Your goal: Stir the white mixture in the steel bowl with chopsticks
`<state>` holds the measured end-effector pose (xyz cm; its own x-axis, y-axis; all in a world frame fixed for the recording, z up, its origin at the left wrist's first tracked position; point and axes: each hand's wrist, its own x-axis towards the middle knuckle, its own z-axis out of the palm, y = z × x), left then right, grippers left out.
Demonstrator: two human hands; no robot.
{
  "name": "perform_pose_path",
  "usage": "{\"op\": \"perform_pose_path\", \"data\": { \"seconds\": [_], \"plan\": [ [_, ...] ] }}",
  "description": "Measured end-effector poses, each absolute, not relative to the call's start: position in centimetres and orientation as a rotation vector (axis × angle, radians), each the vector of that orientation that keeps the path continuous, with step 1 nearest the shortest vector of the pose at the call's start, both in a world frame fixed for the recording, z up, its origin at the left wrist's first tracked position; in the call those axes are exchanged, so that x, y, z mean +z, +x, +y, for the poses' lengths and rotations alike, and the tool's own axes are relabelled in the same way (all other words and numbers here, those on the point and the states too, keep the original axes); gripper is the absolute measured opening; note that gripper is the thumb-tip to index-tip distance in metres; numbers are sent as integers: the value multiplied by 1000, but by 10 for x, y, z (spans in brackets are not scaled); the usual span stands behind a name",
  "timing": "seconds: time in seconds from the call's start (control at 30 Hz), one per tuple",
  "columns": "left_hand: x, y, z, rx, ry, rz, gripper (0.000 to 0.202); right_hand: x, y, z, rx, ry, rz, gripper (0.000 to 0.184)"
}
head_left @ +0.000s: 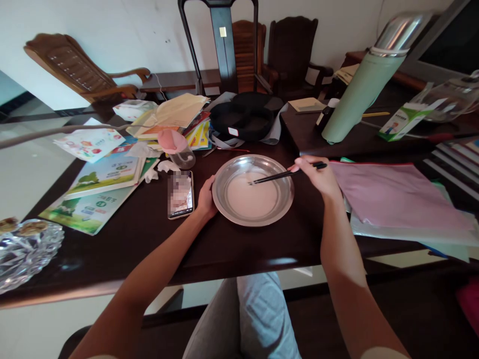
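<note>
A shallow round metal bowl (252,221) rests on the dark table, holding a milky, pale liquid (249,199). My left hand (207,196) grips the bowl's left rim, its fingers partly hidden by the bowl's side. In my right hand (313,173) is a pair of dark chopsticks (272,176), held close together and slanting down to the left over the bowl. Their tips are at the liquid's surface, where a few small dark specks show. Left of my left hand lies a phone (181,194) with its screen lit.
Behind the phone stands a pink-capped bottle (177,147) near crumpled tissues. Booklets (97,184) and a glass dish (30,254) lie left. A black bag (243,119) sits behind the bowl. To the right are a pink folder (404,194), a green thermos (364,94) and a small box (402,119).
</note>
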<state>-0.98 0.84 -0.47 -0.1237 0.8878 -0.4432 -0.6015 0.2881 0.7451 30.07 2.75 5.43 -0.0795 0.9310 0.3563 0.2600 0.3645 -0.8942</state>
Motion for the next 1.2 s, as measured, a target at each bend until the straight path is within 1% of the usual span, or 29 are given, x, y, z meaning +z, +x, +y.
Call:
{"op": "perform_pose_path", "data": {
  "seconds": [0.1,0.27,0.37,0.5,0.57,0.7,0.83,0.97,1.03,1.2],
  "plan": [
    [-4,-10,8,1302,335,1084,27,54,312,27,822,-1113,-1494,50],
    [-2,-7,8,1334,322,1090,21,56,292,24,1019,-985,-1722,47],
    [-1,-6,8,1343,325,1100,22,56,287,26,949,-992,-1734,47],
    [1,-6,7,1308,331,1105,27,56,306,27,825,-1117,-1544,48],
    [1,-7,7,1295,326,1106,26,56,311,26,866,-1111,-1517,50],
    [0,-6,7,1314,328,1105,24,57,299,24,1025,-1027,-1679,48],
    [0,-6,7,1339,334,1103,22,57,289,26,941,-1012,-1712,47],
    [-1,-7,7,1303,339,1098,25,57,306,26,815,-1130,-1536,48],
    [-1,-8,7,1299,345,1097,26,59,311,25,856,-1132,-1517,50],
    [-3,-8,8,1325,369,1105,27,60,294,24,994,-1022,-1714,48]
  ]
}}
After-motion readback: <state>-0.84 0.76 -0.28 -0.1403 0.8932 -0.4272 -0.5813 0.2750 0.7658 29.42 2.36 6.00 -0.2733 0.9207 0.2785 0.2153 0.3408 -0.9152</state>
